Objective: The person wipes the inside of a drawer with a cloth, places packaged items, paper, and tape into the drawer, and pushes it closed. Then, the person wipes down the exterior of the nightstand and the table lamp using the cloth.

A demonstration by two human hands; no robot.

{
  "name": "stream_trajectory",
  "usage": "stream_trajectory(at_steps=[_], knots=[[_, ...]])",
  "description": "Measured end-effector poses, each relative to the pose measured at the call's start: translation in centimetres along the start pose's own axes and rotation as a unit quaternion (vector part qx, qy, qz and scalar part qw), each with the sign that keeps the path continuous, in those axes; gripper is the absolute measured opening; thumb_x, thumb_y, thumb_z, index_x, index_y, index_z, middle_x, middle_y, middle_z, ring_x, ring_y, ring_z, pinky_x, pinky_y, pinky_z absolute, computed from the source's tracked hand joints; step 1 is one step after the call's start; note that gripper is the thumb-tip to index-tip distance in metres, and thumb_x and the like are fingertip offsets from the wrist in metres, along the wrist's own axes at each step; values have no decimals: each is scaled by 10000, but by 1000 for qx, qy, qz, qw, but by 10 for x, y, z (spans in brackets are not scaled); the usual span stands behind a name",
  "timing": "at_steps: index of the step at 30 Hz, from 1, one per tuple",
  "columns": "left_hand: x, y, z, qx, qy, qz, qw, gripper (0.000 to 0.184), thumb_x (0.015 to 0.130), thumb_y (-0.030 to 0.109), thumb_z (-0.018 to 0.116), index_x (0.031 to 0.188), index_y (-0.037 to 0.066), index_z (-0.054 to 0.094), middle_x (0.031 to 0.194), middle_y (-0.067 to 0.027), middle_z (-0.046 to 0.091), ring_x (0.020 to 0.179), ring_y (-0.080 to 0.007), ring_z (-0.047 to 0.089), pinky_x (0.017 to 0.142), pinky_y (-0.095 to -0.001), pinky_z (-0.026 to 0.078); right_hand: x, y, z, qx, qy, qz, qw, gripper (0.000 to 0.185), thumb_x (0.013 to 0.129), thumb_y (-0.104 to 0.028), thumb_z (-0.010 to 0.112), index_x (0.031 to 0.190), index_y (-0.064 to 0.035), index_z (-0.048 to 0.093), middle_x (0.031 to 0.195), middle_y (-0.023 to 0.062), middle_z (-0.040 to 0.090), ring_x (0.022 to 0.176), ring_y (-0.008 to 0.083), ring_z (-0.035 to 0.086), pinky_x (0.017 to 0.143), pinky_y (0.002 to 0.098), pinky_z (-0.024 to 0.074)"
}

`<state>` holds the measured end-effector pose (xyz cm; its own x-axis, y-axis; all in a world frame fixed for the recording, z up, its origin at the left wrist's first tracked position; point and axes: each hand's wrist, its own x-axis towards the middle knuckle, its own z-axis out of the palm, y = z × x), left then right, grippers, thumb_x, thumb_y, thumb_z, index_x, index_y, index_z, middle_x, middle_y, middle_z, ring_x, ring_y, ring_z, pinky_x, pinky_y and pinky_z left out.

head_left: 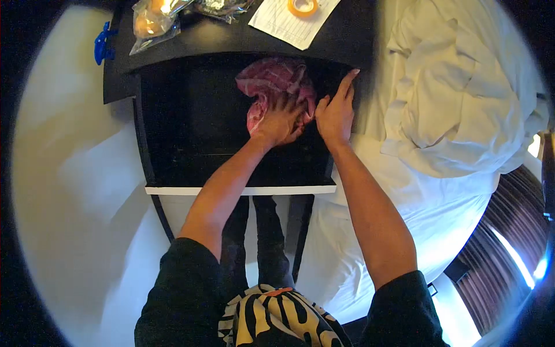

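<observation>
A crumpled pink-red cloth (274,78) lies in an open black drawer (191,127) with a white front edge. My left hand (280,121) presses on the lower part of the cloth, its fingers spread over it. At the drawer's right side is my right hand (337,115), with the index finger stretched out toward the back right corner and the thumb near the cloth's right edge. No object shows in my right hand.
On the black desktop (219,40) above the drawer are clear plastic bags (153,23), a sheet of paper (277,26) and an orange tape roll (302,7). A blue item (103,43) is at the desk's left edge. Rumpled white bedding (451,98) lies right.
</observation>
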<state>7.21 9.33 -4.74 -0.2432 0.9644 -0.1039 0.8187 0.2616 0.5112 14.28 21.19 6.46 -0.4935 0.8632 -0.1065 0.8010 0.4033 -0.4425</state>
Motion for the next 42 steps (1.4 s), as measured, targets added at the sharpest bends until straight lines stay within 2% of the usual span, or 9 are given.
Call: stream_trajectory(at_steps=[4,7,16,20,23,35,38,39,42], knots=[[-16,-2,-4,-8,16,105,994,481,873,347,542,1334,210,503,1522,-163,250,1359,-437,243,1108,-617,165,0,1,-1,-1,-6,5,1000,866,838,-88,509,1502,-108,-47,1383,302,364,1001,516,562,853,532,503],[-20,-5,-4,23,-138,175,975,465,882,376,537,1332,261,507,1513,-153,273,1358,-426,257,1093,-589,241,-1,2,-3,6,-10,9,1000,860,840,-90,506,1502,-109,-44,1381,297,371,999,516,562,851,534,504],[-12,0,-7,85,-203,166,961,493,862,400,553,1340,284,505,1501,-61,319,1389,-342,250,1077,-546,311,1,-5,-1,-1,-1,-5,1000,840,843,-91,487,1497,-83,-40,1396,318,346,1007,524,553,859,530,500],[10,-4,-14,70,-240,96,963,523,854,406,547,1362,303,477,1505,-24,322,1400,-318,230,1109,-588,213,2,-1,0,-14,4,-3,1000,842,841,-92,488,1496,-77,-42,1396,324,341,1023,525,544,869,530,494],[28,-8,-17,31,-146,-12,989,623,887,364,495,1469,228,316,1557,-93,202,1408,-380,174,1092,-675,59,1,-4,0,-13,-6,1,1000,846,840,-95,490,1495,-77,-45,1394,326,344,1036,525,538,875,530,491],[-8,-65,-62,34,-238,-167,956,630,931,360,419,1509,197,227,1571,-149,135,1438,-423,47,1113,-634,1,-2,1,-6,2,-29,19,999,845,849,-98,501,1496,-72,-40,1360,319,380,1029,501,557,858,504,513],[-47,-115,-21,133,-50,-217,966,680,869,453,530,1482,296,281,1549,-90,224,1416,-396,158,1093,-662,127,-2,19,0,-1,4,-12,1000,832,851,-93,501,1497,-70,-24,1351,324,384,989,493,579,819,493,531],[-54,-125,-25,143,-49,-218,964,680,869,453,530,1482,296,281,1549,-90,224,1416,-396,158,1093,-662,127,-2,22,1,9,6,-12,1000,832,851,-93,501,1497,-70,-24,1351,324,384,989,493,579,819,493,531],[-73,-131,-86,65,-70,-292,952,733,861,414,535,1485,123,282,1537,-235,171,1426,-439,87,1131,-598,19,2,-6,-5,-27,1,-21,999,828,850,-89,501,1497,-68,-16,1345,332,381,973,496,583,807,493,535]])
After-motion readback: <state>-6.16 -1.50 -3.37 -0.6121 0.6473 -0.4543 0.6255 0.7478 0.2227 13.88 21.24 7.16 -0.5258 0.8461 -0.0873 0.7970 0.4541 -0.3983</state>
